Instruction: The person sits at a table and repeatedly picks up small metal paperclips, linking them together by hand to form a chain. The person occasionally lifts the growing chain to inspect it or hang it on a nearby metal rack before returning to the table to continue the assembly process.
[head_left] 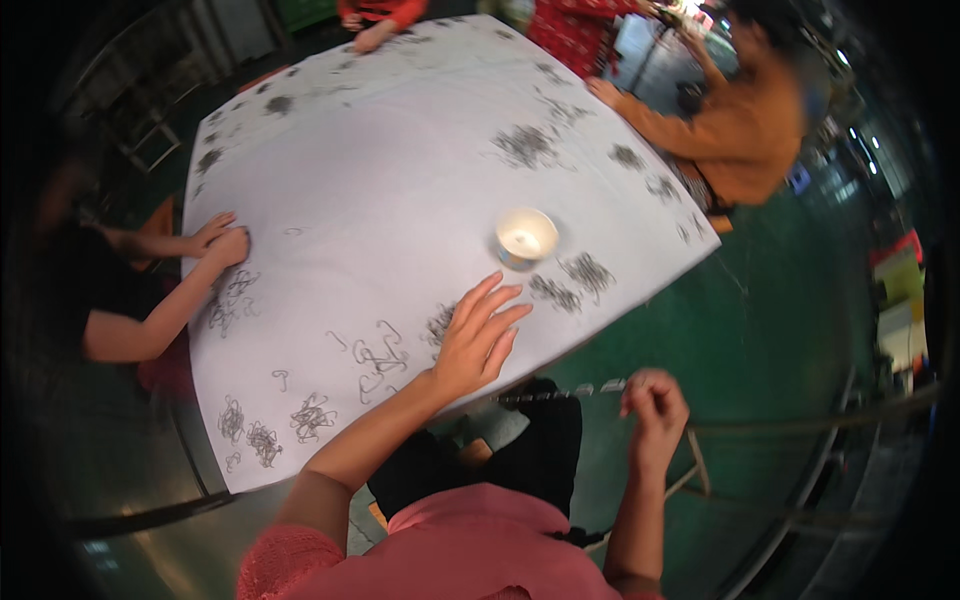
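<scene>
My left hand (pixel 480 335) is over the near edge of the white-topped table, fingers spread and nothing visible in them. Under its fingertips, partly hidden, lies a dark pile of thin curved wire pieces (pixel 438 322). Just beyond the fingers stands a pale paper cup (pixel 526 240) with something whitish inside. Off the table to the right, my right hand (pixel 655 410) is closed in a pinch. A thin chain of small metal links (pixel 575 393) stretches from it leftward above my lap; its far end is hard to make out.
More wire piles (pixel 588 275) and loose bent wire hooks (pixel 378 355) lie on the white tabletop (pixel 370 210). A person in black (pixel 130 290) works at the left edge, a person in an orange-brown top (pixel 740 140) at the far right. Others stand at the far side.
</scene>
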